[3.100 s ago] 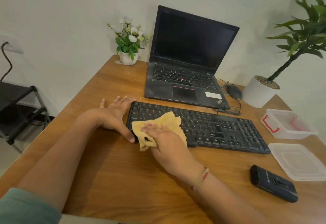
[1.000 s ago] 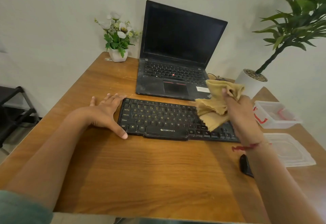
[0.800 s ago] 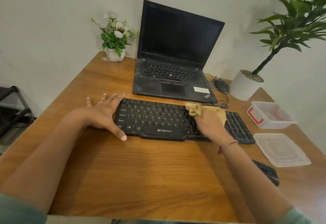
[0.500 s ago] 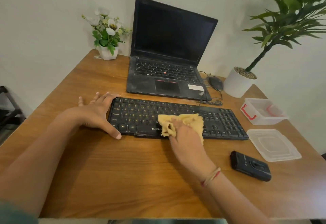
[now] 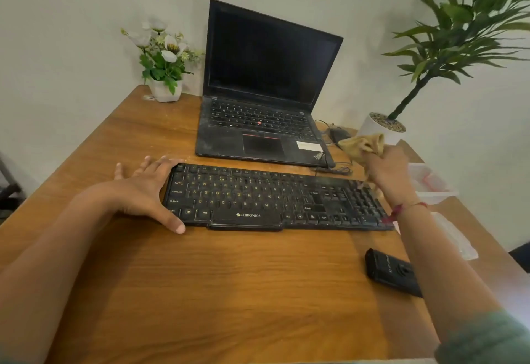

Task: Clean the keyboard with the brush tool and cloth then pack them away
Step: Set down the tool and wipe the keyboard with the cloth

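Before the laptop (image 5: 259, 122), the keyboard (image 5: 258, 195) runs left to right.

Left hand (image 5: 144, 188) flat bracing keyboard (image 5: 275, 198), right hand (image 5: 387, 172) apparently lifted, gripping cloth (image 5: 362, 145)

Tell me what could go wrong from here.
The cloth gripped in the right hand hangs close to the mouse and its cable; a swing could snag them. The right forearm crosses above the brush tool; pulling back might knock it.
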Tool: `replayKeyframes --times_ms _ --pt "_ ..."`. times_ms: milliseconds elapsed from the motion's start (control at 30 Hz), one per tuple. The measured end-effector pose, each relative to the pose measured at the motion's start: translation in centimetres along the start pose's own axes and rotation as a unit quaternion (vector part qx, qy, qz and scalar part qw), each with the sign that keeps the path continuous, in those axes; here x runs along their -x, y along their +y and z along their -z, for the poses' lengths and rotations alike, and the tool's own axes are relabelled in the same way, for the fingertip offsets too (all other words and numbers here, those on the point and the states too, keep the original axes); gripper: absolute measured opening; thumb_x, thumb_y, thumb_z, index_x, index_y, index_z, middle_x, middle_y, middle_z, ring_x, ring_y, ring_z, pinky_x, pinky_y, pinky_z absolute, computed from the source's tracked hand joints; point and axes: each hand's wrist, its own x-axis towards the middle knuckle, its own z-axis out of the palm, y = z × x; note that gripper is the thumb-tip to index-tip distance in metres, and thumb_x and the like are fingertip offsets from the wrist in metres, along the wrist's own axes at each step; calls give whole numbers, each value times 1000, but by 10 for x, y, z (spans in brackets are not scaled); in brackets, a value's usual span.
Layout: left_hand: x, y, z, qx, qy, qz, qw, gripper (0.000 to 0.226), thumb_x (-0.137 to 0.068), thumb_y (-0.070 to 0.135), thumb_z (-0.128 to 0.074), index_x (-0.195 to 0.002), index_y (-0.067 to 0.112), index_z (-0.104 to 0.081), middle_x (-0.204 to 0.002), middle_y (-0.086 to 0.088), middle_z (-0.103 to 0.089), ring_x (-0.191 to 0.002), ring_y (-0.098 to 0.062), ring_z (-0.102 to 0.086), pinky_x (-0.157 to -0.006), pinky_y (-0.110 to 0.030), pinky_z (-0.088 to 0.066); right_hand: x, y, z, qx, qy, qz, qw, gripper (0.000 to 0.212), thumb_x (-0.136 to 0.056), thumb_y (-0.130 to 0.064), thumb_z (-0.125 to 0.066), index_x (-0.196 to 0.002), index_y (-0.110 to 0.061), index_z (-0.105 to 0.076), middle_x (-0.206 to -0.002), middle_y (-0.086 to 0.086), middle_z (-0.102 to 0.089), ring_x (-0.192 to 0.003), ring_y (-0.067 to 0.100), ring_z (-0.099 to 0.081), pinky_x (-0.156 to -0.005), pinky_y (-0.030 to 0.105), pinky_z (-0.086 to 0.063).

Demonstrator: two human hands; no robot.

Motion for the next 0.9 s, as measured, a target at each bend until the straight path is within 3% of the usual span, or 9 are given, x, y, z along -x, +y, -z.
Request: replayKeyframes --times_ms 67,200,367,467,533,633,700,800,900 --pt "0 0 0 -3 -1 1 1000 156 -16 90 -62 -144 41 12 -157 10 15 -143 -21 21 -103 -59 24 -6 10 -20 118 -61 30 991 20 -94 -14 -54 -83 1 -62 -77 15 -58 -75 33 -60 -61 28 -37" --pt "1 1 0 -6 -3 8 1000 155 -18 90 -63 -144 41 13 -157 10 16 -142 -20 21 -104 -59 23 10 13 -55 265 -113 67 955 20 -96 -19 -51 -94 -4 -63 -88 12 -62 -84 29 -60 -69 34 -44" --pt "2 1 0 -7 -3 8 1000 154 -18 88 -64 -144 42 13 -157 10 14 -142 -19 21 -106 -58 22 41 -5 -77 251 -108 166 947 19 -97 -19 -46 -99 -9 -62 -88 8 -63 -81 26 -61 -63 28 -37" --pt "2 1 2 -5 -6 13 1000 156 -16 87 -65 -144 42 11 -158 10 10 -143 -17 19 -108 -59 21 44 7 -68 235 -127 171 948 17 -97 -24 -48 -97 -12 -61 -80 1 -57 -74 21 -54 -61 27 -37" --pt "2 2 2 -6 -6 18 1000 158 -14 88 -65 -145 40 9 -158 10 8 -143 -17 18 -108 -59 20 43 16 -56 290 -91 174 937 24 -96 -31 -47 -93 -12 -61 -82 4 -61 -83 24 -59 -77 34 -48" --pt "1 2 2 -5 -3 18 1000 157 -16 87 -67 -145 39 10 -158 10 8 -144 -17 17 -108 -59 20 44 14 -47 378 -51 143 913 24 -98 -33 -46 -91 -13 -59 -78 4 -56 -83 22 -54 -93 36 -42" --pt "2 1 2 -4 -2 16 1000 156 -17 87 -67 -145 39 10 -158 10 8 -144 -18 17 -108 -58 20 53 2 -56 312 -69 142 937 18 -98 -28 -47 -87 -15 -54 -69 -2 -44 -75 18 -45 -91 35 -44" --pt "3 1 1 -1 3 11 1000 156 -16 87 -66 -145 39 8 -158 10 7 -144 -18 17 -108 -58 20 64 -3 -69 192 -122 178 957 12 -96 -19 -49 -90 -14 -58 -78 -1 -53 -78 19 -52 -76 30 -47" --pt "4 3 2 5 5 10 1000 157 -13 88 -65 -145 39 6 -158 10 6 -144 -18 16 -108 -58 20 48 4 -60 229 -122 157 953 18 -98 -23 -49 -82 -17 -55 -73 -3 -53 -70 16 -53 -61 24 -42"
